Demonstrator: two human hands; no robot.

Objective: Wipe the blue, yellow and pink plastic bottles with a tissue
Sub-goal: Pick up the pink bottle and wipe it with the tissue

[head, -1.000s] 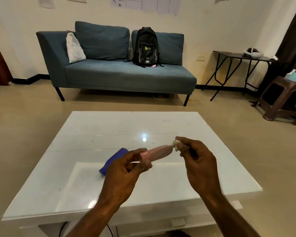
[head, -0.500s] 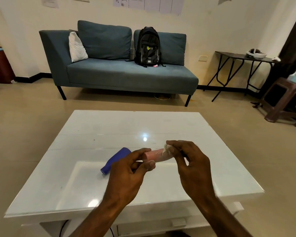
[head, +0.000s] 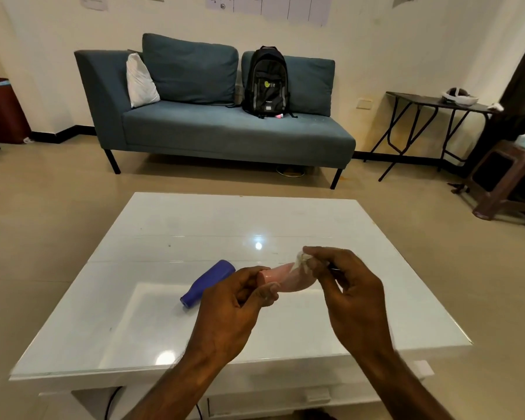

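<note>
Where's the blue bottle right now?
The blue bottle lies on its side on the white table, just left of and beyond the left hand, which holds the pink bottle.

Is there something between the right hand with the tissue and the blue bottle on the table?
Yes. The left hand and the pink bottle it holds lie between the right hand, which pinches the tissue, and the blue bottle lying on the white table.
</note>
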